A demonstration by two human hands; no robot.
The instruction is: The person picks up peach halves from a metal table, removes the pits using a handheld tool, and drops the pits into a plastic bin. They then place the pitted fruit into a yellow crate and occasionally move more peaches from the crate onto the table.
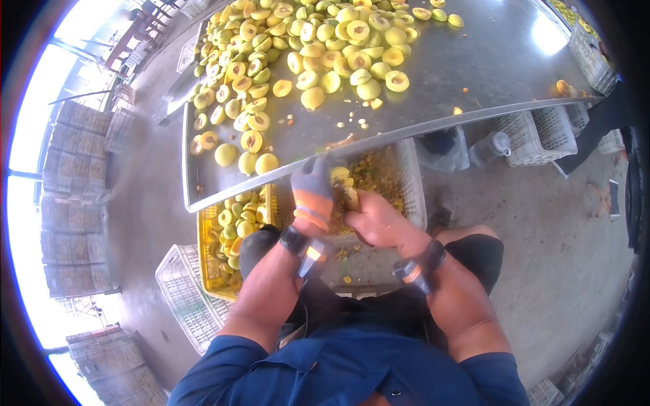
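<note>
My left hand, in a grey and orange glove, is held just under the table's front edge with its fingers curled. What it grips is hidden. Beside it my bare right hand is closed around a small yellow-brown piece; I cannot tell whether that is fruit or a handle. Both hands are over a pale crate strewn with brown and yellow scraps. Many halved yellow-green fruits with brown hollows are heaped on the metal table ahead.
A yellow basket full of fruit halves stands at the left below the table, next to a white crate. Further crates and a clear plastic container are under the table at right. Stacked crates line the far left. A person's dark-clothed leg shows at right.
</note>
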